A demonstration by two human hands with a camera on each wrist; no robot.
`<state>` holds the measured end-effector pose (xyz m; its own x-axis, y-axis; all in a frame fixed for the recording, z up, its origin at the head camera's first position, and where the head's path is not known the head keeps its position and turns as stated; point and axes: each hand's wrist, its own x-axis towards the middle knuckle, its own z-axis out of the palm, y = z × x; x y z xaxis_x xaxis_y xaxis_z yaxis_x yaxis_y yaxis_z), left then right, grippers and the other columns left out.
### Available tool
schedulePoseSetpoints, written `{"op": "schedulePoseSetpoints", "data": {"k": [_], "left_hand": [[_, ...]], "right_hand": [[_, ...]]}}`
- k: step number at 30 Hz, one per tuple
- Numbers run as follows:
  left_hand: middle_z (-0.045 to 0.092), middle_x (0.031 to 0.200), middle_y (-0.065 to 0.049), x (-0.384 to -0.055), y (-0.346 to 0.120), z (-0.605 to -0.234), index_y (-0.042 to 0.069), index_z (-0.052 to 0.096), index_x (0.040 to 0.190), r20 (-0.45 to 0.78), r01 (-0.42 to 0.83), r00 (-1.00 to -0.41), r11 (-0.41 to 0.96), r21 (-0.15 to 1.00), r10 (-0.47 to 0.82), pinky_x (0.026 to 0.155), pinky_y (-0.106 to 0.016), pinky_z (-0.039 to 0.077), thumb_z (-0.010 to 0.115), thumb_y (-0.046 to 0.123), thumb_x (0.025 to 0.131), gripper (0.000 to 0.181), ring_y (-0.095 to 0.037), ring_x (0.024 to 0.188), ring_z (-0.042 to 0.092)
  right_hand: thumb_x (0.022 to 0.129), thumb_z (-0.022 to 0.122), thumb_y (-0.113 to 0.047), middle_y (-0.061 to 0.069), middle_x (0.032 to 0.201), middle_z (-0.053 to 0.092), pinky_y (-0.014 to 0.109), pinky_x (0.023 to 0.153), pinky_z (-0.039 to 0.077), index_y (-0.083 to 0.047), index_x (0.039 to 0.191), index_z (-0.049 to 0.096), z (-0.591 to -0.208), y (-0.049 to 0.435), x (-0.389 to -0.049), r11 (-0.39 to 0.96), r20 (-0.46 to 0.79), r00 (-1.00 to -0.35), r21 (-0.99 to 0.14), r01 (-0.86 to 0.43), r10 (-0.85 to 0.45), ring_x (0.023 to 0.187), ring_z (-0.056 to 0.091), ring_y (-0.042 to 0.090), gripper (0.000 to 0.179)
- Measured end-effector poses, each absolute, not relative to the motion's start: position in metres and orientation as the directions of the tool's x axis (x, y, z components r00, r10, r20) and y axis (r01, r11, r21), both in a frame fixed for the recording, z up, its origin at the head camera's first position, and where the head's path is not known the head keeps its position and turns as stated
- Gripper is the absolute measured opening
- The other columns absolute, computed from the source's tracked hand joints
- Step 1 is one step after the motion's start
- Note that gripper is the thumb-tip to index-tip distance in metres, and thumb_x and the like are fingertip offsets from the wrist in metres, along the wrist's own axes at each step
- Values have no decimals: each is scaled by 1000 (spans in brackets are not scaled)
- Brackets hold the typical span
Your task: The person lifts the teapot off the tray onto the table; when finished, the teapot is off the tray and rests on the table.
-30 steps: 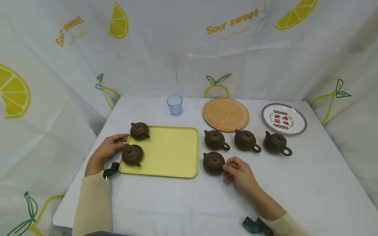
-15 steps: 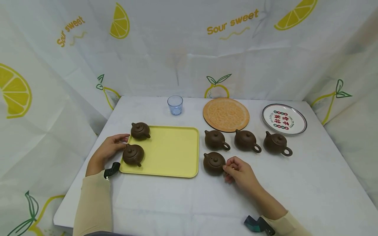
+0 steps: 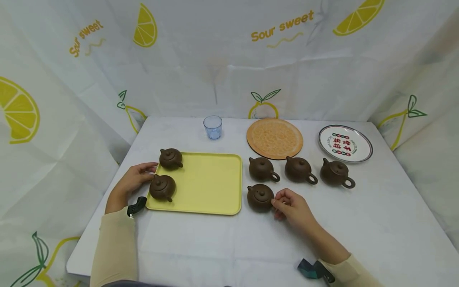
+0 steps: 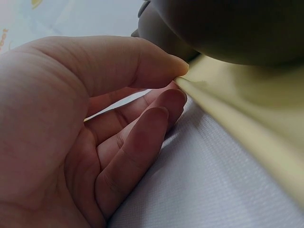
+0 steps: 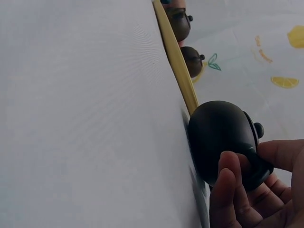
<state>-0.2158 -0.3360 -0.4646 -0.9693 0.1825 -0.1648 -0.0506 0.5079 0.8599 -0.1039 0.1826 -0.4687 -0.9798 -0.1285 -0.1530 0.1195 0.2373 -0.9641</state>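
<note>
My left hand (image 3: 132, 182) pinches the left rim of a yellow tray (image 3: 211, 183) between thumb and fingers, as the left wrist view shows up close. Two dark brown teapots stand along that side of the tray: a rear teapot (image 3: 171, 158) and a front teapot (image 3: 162, 187). To the right of the tray, a front-row teapot (image 3: 260, 197) sits on the white table. My right hand (image 3: 292, 208) holds its handle (image 5: 256, 171) between thumb and fingers; in the head view the hand hides that handle.
Behind the held teapot stand three more brown teapots in a row: a left one (image 3: 261, 169), a middle one (image 3: 299, 170) and a right one (image 3: 336, 173). Farther back are a blue glass (image 3: 213, 127), a round orange-brown mat (image 3: 274, 138) and a white plate (image 3: 345, 143) with red characters.
</note>
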Motion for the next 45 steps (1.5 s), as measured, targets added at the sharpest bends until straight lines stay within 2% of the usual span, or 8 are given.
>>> {"op": "schedulePoseSetpoints", "data": {"k": [7,14,17,22,29,37,40,45], "left_hand": [[59,120,-24,-222,-346,-483,-6,51,137,-117,-8,-973,481,876,198,81,-16,43,64,-1,87,52,-4,94,56],[60,120,-20,-219,-346,-484,-3,52,137,-132,-22,-975,518,855,178,82,-16,43,66,4,87,52,-6,97,56],[59,122,-21,-219,-348,-485,-2,51,138,-158,-48,-974,534,844,163,82,-16,42,66,5,88,53,-5,98,55],[57,125,-24,-220,-351,-485,-3,49,140,-194,-87,-969,530,844,150,82,-17,42,65,4,88,54,-5,98,54],[57,126,-22,-219,-350,-480,-1,50,140,-183,-72,-970,534,843,158,84,-16,41,66,6,88,54,-5,100,54],[57,123,-26,-220,-349,-480,-6,50,138,-130,-21,-973,489,872,190,83,-15,42,63,0,87,53,-4,98,55],[57,123,-28,-221,-349,-481,-10,48,137,-128,-13,-971,485,874,204,82,-15,42,62,-1,88,52,-2,96,55],[58,124,-25,-224,-348,-485,-7,48,138,-146,-27,-968,500,866,202,83,-15,41,64,3,89,53,-2,99,55]], "right_hand": [[91,68,-10,19,77,64,36,56,54,5,96,55,-468,185,-106,241,-145,-981,-964,111,-127,59,64,28,21],[92,68,-16,12,79,64,30,56,51,1,96,60,-459,193,-112,370,-144,-986,-924,103,-86,59,62,23,19],[93,67,-15,16,84,65,30,57,51,1,97,60,-447,196,-118,390,-126,-990,-917,90,-70,61,61,23,18],[94,65,-12,23,93,64,31,58,53,2,97,60,-429,186,-131,332,-71,-991,-943,30,-114,64,61,25,16],[93,66,-14,12,73,62,34,59,52,-2,94,62,-416,131,-141,299,-37,-973,-954,-33,-228,62,61,23,13],[93,66,-16,9,85,64,31,55,49,-6,91,63,-411,50,-152,243,7,-913,-963,-116,-407,61,62,20,11],[94,66,-17,3,83,63,29,55,50,-8,90,64,-416,21,-153,238,12,-885,-961,-138,-466,60,64,18,10],[92,68,-24,-2,77,62,30,53,51,-13,85,63,-424,-19,-151,267,-2,-841,-949,-170,-542,59,65,16,14]]}}
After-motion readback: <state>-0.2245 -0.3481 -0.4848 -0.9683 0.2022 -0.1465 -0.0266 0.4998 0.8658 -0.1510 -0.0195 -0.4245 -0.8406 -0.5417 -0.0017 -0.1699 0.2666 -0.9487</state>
